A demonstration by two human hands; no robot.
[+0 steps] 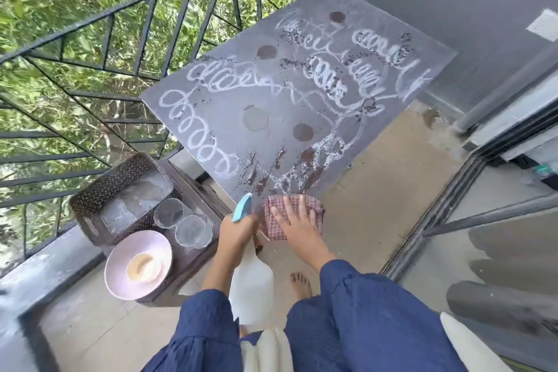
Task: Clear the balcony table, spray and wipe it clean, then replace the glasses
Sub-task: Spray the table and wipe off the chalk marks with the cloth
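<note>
Wiping the sprayed table [271, 81] from its near corner.

Presses the checked cloth [290, 201] flat under the right hand [297, 225], fingers straight and spread, probably to drag the foam across. Grips the spray bottle [252, 290] by its neck in the left hand [238, 232], fingers curled round it, low off the edge, likely ready for another squirt. Leaves the two glasses [169, 212] on the dark stool [196, 187] just left, beside a basket [120, 190] and pink bowl [137, 264], away from the wet. Shows a grey top looped with white foam, brown blotches and round marks.
</note>
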